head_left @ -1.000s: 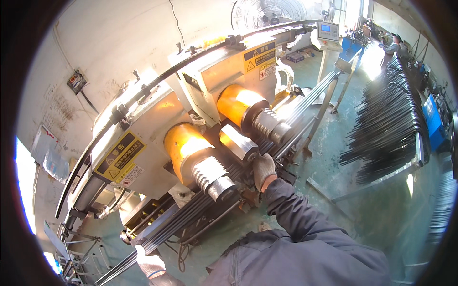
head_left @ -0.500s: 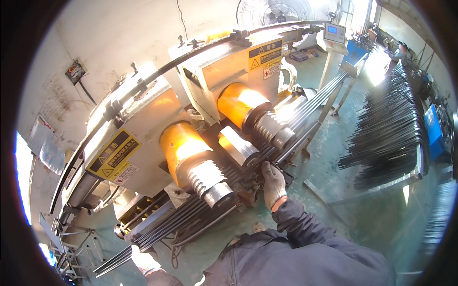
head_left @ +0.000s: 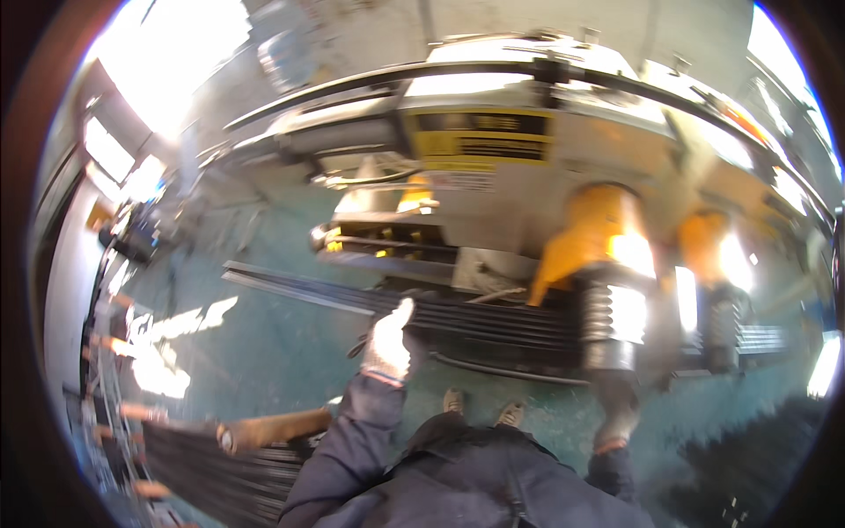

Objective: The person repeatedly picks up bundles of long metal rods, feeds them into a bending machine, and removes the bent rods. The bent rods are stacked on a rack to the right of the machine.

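Note:
A bundle of long dark metal rods (head_left: 493, 321) runs left to right through the machine. My left hand (head_left: 387, 345), in a pale work glove, is closed at the near side of the bundle's left part, its thumb up against the rods. The rods' left ends (head_left: 264, 280) stick out past it. My right hand (head_left: 616, 412), gloved and smeared by motion, is just below a ribbed metal roller (head_left: 609, 326); its fingers cannot be made out. That roller hangs from an orange cylinder (head_left: 607, 224) on the machine (head_left: 502, 207).
A second orange cylinder (head_left: 709, 242) with a ribbed roller stands farther right. A curved dark rail (head_left: 370, 79) crosses the machine's top. Behind me at left, dark rods (head_left: 220, 471) lie beside a brown roll-shaped piece (head_left: 277, 429). Another dark pile (head_left: 748, 462) is at lower right.
My view has swung to the left, so the machine now appears farther right. Both hands stay near the rods; the right hand is now blurred below the roller.

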